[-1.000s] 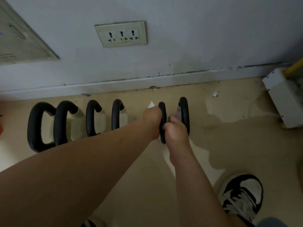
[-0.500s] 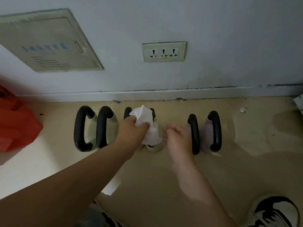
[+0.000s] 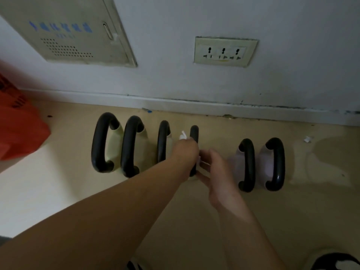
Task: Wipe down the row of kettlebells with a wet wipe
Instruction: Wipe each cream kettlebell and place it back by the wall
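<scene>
**A:** Where is the wipe, and what are the hands doing?

**B:** The crumpled white wet wipe (image 3: 182, 135) is bunched in the left hand (image 3: 185, 152). That hand is curled round it and pressed against the black loop handle of the fourth kettlebell (image 3: 194, 133), counting from the left. The right hand (image 3: 216, 172) is just beside it, holding nothing. Its fingers (image 3: 202, 170) look fairly straight and reach toward the same kettlebell's base, but blur hides whether they touch.

**A:** And the row itself?

**B:** There are six on the beige floor (image 3: 311, 211), close to the skirting board. Four pale yellow kettlebells (image 3: 128, 147) stand packed together on the left. Two pale lilac kettlebells (image 3: 274, 164) stand on the right, with a gap between the groups.

**A:** How will they handle?

**B:** I judge them heavy and rigid, so rubbing shouldn't shift them. The handles look smooth and glossy, and are probably slick once damp. The wipe is light and limp, so it needs folding round the loop to slide along it. If a body needs turning, the top of the handle is the safest hold.
</scene>
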The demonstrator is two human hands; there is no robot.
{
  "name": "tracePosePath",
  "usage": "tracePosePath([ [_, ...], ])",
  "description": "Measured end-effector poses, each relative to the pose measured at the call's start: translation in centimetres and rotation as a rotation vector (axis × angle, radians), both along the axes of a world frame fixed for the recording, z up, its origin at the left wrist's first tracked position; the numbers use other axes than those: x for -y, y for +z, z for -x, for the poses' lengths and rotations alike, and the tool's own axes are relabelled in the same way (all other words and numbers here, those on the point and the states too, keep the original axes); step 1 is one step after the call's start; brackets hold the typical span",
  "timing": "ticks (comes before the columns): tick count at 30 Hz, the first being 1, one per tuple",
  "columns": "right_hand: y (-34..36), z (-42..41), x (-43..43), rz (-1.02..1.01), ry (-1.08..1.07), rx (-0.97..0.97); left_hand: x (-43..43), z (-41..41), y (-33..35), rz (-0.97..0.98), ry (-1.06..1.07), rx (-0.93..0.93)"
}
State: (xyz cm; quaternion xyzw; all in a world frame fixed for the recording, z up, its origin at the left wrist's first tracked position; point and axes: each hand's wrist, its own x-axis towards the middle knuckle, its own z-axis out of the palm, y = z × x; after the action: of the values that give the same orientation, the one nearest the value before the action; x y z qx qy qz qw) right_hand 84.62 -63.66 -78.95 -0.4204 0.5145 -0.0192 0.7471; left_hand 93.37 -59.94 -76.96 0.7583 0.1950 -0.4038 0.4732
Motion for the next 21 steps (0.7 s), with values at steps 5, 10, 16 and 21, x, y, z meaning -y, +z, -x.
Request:
tracePosePath([
  [5,-0.1,0.0,-0.1,0.052,0.02,-0.055,-0.2,1.5,-0.3,0.057,0.165,-0.032],
  [10,0.2,1.8,-0.3,0.148,0.177,-0.143,-2.2,6.0,-0.2,0.088,0.142,0.034],
  [16,-0.4,5.7,-0.5,-0.173,0.342,-0.187,-5.5,13.1,-1.8,0.078,0.25,-0.071],
  [21,-1.0,7.6,-1.3,-0.194,0.579,-0.23,-8.3,15.7,-0.2,0.096,0.335,-0.132],
])
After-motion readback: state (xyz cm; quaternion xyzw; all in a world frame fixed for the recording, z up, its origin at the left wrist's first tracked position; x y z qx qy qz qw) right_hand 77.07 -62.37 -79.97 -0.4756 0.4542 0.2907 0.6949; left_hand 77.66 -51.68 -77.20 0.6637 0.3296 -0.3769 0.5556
